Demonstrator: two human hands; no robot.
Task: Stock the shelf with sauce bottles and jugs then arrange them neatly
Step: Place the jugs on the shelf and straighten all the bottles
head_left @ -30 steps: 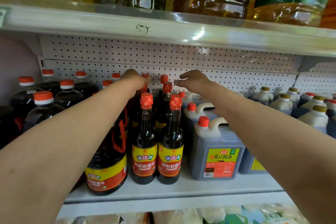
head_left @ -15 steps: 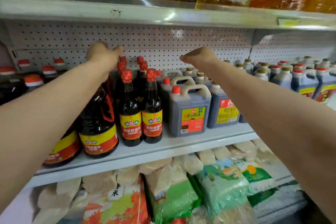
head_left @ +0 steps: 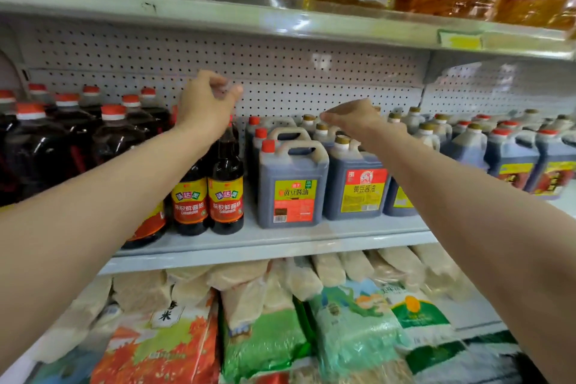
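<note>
Head view: nearest, below the grey metal shelf (head_left: 280, 240), lie soft plastic bags of rice (head_left: 352, 330). On the shelf's front edge stand two slim dark glass sauce bottles (head_left: 226, 193) with red-and-yellow labels, and just right of them squarish handled jugs (head_left: 291, 187) of dark sauce. Above the bottles the left hand (head_left: 205, 106) hovers with fingers loosely curled, holding nothing; above the jugs the right hand (head_left: 355, 118) reaches flat, fingers straight. Behind the shelf rises white perforated backing (head_left: 296, 78).
</note>
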